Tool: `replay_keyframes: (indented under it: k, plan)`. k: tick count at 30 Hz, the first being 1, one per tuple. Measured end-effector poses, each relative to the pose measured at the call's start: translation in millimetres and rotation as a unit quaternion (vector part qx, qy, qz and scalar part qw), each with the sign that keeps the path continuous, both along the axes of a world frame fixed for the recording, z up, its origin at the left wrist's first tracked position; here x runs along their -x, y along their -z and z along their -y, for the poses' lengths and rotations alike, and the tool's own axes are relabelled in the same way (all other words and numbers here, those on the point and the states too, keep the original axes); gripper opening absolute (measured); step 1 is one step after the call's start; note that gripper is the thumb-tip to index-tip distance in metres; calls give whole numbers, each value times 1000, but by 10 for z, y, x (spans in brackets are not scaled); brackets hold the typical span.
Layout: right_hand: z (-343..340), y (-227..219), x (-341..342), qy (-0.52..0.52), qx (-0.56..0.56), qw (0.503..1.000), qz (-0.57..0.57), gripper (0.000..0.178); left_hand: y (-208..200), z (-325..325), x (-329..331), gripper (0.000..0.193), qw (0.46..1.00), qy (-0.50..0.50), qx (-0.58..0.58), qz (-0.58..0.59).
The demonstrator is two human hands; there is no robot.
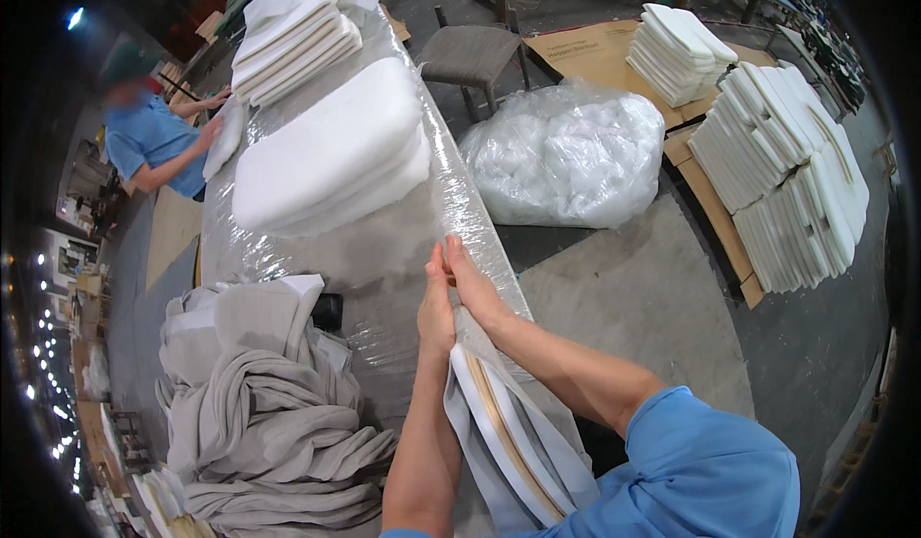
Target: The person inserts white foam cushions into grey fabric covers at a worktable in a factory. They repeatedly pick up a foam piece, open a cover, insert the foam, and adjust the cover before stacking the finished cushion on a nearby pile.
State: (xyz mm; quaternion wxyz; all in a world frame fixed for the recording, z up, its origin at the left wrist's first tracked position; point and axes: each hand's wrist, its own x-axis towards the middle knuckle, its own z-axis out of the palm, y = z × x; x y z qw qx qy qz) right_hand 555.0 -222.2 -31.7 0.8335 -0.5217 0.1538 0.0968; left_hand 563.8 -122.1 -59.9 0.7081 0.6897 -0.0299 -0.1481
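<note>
A grey fabric cushion cover [467, 329] stands on edge between my forearms, close to my body. Its near side gapes, showing a white and yellowish layered foam pad [501, 421] inside. My left hand [438, 308] presses the left face of the cover's far end, its fingers straight and together. Against the opposite face lies my right hand [475, 286], the palms facing and the fingertips almost meeting. The cover's end is squeezed between them. To the left, a heap of grey covers [278, 404] lies on the plastic-wrapped table [384, 269].
White padding sheets [331, 144] and a stack of foam pads [297, 44] lie farther up the table. A co-worker [153, 135] handles a pad at the left edge. Right of the table are a bag of white filling [566, 154], a chair [472, 56] and foam stacks [777, 154].
</note>
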Motion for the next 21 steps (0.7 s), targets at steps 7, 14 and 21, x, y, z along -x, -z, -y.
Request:
replay_keyframes:
  k: [7,14,21]
  plan:
    - [-7,-207,-2,-68,80,984,144,91,136,-306,5,71,941,21,-247,232]
    - [119,-193,101,-57,321,915,237,91,65,11,99,70,995,-18,-86,48]
    - [118,-297,281,-121,394,877,249,76,247,-109,226,70,991,-85,102,2]
